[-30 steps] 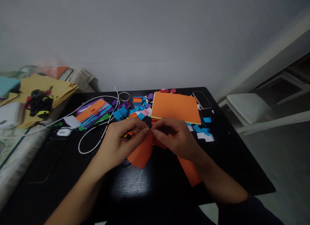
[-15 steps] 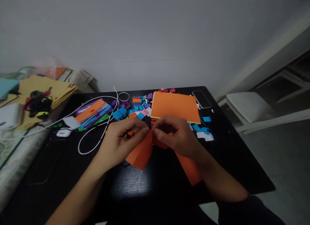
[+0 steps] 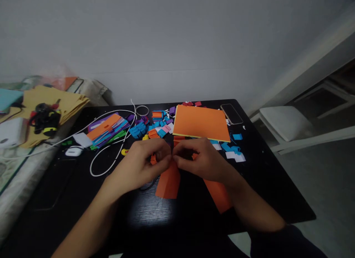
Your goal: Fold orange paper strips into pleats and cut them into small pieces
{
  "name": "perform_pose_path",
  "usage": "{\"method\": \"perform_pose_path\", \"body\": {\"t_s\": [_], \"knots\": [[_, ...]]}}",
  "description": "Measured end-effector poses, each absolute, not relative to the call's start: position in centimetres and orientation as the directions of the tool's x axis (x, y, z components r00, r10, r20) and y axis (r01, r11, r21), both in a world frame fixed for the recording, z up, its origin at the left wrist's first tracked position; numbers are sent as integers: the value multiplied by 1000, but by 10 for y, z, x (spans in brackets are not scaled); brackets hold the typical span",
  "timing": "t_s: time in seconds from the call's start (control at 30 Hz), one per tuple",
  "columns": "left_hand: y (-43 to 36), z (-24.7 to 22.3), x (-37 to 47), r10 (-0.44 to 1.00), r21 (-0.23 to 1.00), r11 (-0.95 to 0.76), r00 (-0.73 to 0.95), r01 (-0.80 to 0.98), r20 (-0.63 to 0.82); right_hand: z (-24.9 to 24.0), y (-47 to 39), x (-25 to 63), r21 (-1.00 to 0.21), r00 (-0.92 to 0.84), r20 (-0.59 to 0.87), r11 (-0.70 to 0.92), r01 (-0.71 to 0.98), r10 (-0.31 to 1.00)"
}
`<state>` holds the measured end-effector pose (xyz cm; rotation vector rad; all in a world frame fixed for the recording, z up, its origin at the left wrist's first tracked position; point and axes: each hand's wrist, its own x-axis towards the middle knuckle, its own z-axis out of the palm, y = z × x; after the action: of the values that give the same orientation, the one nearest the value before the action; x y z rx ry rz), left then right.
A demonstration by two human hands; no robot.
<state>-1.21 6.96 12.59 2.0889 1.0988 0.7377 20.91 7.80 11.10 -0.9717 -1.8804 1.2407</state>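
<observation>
Over the middle of the black table, my left hand (image 3: 148, 163) pinches the upper end of a folded orange paper (image 3: 169, 182). Close beside it, my right hand (image 3: 201, 160) has its thumb and fingers pressed together on the same paper end. The paper hangs down with a crease along it. Under my right hand and wrist lies another orange strip (image 3: 217, 195). Behind my hands sits a stack of orange and yellow sheets (image 3: 202, 121). The exact spot between my fingertips is partly hidden.
Blue folded pieces (image 3: 138, 129) and a bundle of coloured strips (image 3: 107, 128) lie at the left, near a looped white cable (image 3: 91, 160). A phone (image 3: 232, 114) rests at the back right. A white chair (image 3: 285, 123) stands beyond the table (image 3: 266, 176).
My hands have come closer together. The orange paper has swung from a slant to the left into a more upright hang, its lower end moving right.
</observation>
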Motion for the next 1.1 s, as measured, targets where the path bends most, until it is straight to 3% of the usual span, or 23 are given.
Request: {"method": "perform_pose_path", "body": {"t_s": [0.1, 0.3, 0.37, 0.57, 0.8, 0.97, 1.1], "knots": [[75, 129, -26, 831, 744, -441, 542, 502, 127, 111, 79, 212, -934, -511, 120, 271, 232, 851], [87, 128, -47, 935, 786, -349, 242, 510, 259, 109, 89, 211, -982, -276, 157, 179, 57, 948], [85, 126, -41, 933, 798, -358, 216, 484, 288, 106, 92, 209, -988, -224, 150, 152, -8, 963], [75, 119, -19, 872, 739, -487, 302, 466, 385, 98, 93, 204, -991, -244, 102, 77, -108, 964], [76, 117, -19, 778, 574, -626, 376, 528, 504, 94, 90, 202, -973, -342, 187, 126, -193, 921], [75, 122, -20, 748, 513, -661, 541, 547, 385, 94, 92, 203, -972, -387, 233, 205, -114, 892], [70, 112, -19, 767, 584, -610, 583, 535, 267, 78, 90, 209, -987, -493, 122, 50, -155, 862]]}}
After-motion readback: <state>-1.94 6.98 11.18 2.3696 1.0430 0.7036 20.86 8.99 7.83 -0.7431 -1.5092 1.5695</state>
